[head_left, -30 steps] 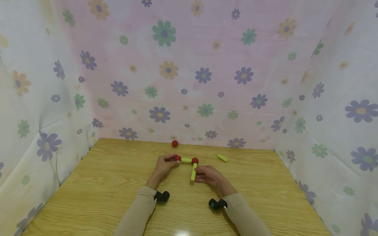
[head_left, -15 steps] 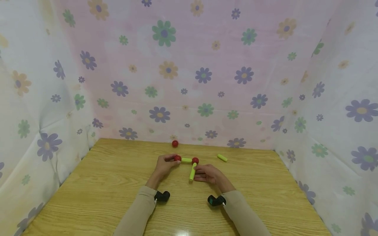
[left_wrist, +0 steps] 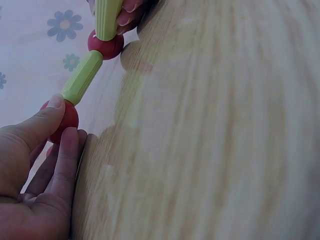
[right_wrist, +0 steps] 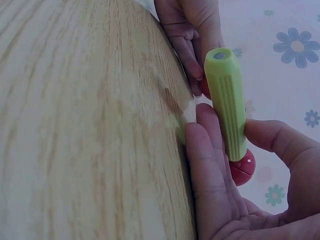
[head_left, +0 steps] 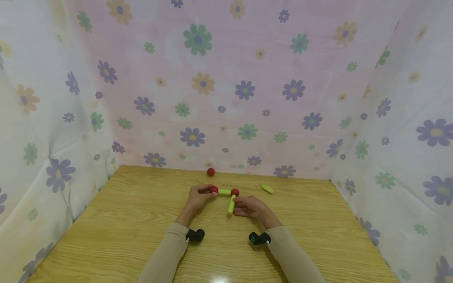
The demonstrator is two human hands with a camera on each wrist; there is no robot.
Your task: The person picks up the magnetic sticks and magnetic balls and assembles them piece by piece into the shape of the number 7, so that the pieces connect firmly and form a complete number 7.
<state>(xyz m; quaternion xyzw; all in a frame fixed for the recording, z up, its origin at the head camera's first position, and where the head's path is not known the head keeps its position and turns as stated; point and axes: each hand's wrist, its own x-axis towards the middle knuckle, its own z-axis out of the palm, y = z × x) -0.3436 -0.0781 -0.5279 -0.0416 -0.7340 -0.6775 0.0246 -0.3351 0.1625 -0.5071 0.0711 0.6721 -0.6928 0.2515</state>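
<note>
My left hand (head_left: 196, 197) pinches a red ball (left_wrist: 68, 121) between thumb and fingers, low over the wooden table. A ribbed yellow-green rod (head_left: 224, 192) joins that ball to a second red ball (head_left: 235, 192). From the second ball another yellow-green rod (right_wrist: 226, 102) extends back toward me, its free end showing a round grey disc. My right hand (head_left: 252, 207) holds this rod between the thumb and the fingers, near the second ball. Together the balls and rods make a bent chain held between both hands.
A loose red ball (head_left: 210, 172) lies by the table's back edge. One more yellow-green rod (head_left: 267, 189) lies at the back right. Flowered cloth (head_left: 226, 98) walls in the table (head_left: 124, 228) at the back and both sides. A small black camera sits on each wrist.
The free end of the rod in my right hand has swung slightly left and away from me, and the right hand has shifted a little with it. My left hand stays put.
</note>
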